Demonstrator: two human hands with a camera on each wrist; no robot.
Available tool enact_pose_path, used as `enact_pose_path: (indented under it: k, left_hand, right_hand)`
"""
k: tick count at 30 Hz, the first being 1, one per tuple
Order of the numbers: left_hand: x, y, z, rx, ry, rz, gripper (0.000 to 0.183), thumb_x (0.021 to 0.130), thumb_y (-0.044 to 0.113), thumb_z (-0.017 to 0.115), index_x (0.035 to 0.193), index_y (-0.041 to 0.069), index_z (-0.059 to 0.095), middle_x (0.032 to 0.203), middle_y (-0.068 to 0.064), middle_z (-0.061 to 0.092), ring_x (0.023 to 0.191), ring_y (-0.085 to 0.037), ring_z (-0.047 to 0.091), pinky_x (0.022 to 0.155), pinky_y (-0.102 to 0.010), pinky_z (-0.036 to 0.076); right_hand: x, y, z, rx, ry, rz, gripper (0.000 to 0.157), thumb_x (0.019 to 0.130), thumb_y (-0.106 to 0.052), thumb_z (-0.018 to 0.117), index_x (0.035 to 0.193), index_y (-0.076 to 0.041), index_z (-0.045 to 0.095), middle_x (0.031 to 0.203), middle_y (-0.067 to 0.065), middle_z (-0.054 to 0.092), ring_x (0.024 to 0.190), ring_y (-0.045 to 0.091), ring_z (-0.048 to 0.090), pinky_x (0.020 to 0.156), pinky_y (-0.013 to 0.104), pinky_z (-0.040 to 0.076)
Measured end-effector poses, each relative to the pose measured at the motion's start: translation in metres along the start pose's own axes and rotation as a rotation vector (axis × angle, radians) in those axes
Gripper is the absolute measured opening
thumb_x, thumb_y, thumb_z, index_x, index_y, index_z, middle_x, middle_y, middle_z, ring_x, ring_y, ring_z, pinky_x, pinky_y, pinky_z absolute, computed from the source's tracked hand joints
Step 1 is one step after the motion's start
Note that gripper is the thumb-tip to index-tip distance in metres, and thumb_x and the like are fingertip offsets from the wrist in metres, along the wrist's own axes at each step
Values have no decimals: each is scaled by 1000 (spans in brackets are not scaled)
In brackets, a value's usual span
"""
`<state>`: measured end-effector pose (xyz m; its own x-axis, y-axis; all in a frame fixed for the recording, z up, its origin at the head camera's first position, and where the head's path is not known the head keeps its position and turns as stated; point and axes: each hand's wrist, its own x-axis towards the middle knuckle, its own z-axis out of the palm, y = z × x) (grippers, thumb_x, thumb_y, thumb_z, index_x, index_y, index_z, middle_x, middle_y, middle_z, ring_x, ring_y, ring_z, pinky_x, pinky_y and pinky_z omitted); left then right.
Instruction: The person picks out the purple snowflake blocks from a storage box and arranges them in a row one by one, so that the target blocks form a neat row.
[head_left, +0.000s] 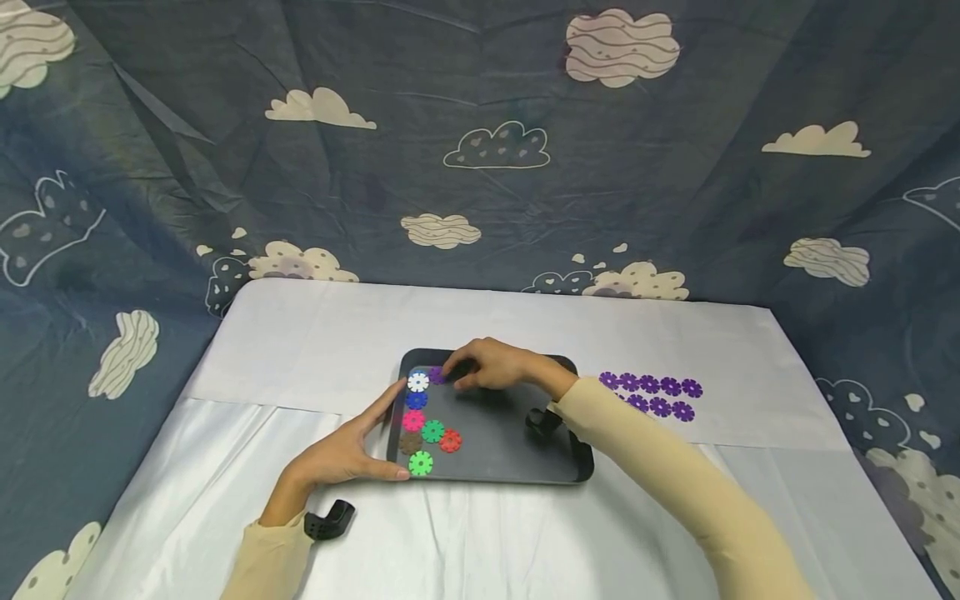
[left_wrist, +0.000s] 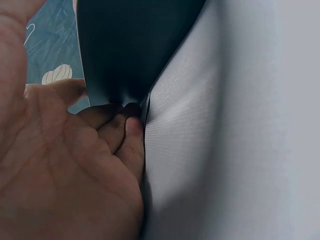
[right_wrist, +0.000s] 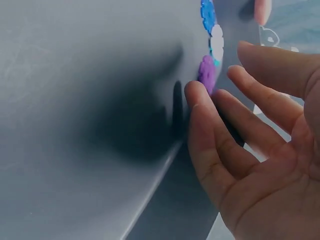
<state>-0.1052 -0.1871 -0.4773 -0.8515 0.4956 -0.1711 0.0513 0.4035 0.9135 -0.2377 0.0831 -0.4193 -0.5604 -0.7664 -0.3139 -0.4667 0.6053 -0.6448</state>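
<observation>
A dark grey tray (head_left: pixel 510 454) lies on the white cloth. My left hand (head_left: pixel 341 450) holds its left side, with the thumb by the near corner and fingers along the rim; the left wrist view shows fingertips (left_wrist: pixel 132 127) tucked against the tray's outer wall. Over the tray's far left part, my right hand (head_left: pixel 491 364) reaches to a purple notched disc (right_wrist: pixel 206 72), a fingertip right at its edge and the thumb apart from it. Beside that disc are a white disc (head_left: pixel 417 382) and a blue disc (head_left: pixel 416 401), flat at the tray's left side.
Nearer in the tray lie a pink disc (head_left: pixel 414 421), a teal-green disc (head_left: pixel 432 431), a red disc (head_left: pixel 450 441), a brown disc (head_left: pixel 410 442) and a bright green disc (head_left: pixel 421 463). Right of the tray, several purple discs (head_left: pixel 670 386) form two rows. A cloud-patterned curtain (head_left: pixel 495 208) stands behind.
</observation>
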Motion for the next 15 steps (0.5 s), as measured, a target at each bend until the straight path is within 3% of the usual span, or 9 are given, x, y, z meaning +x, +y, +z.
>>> enact_pose_path:
  k: [5,15]
  left_hand:
    - [0,0,0,-2,2,-6,123,74,34,91,162,38,4,170,-7,4,155,-36,3,120,-68,9]
    - [1,0,0,-3,0,-3,124,73,34,91,162,36,5,170,-9,4,155,-38,3,119,-69,9]
  right_hand:
    - [8,-3,3,-19,-25,13,35,96,-18,68,130,-11,67,137,8,63,99,11,65,86,25,53]
    - [8,2,3,-77,-26,-21,33,92,-14,73,124,-10,71,129,9,67,82,5,63,73,18,51]
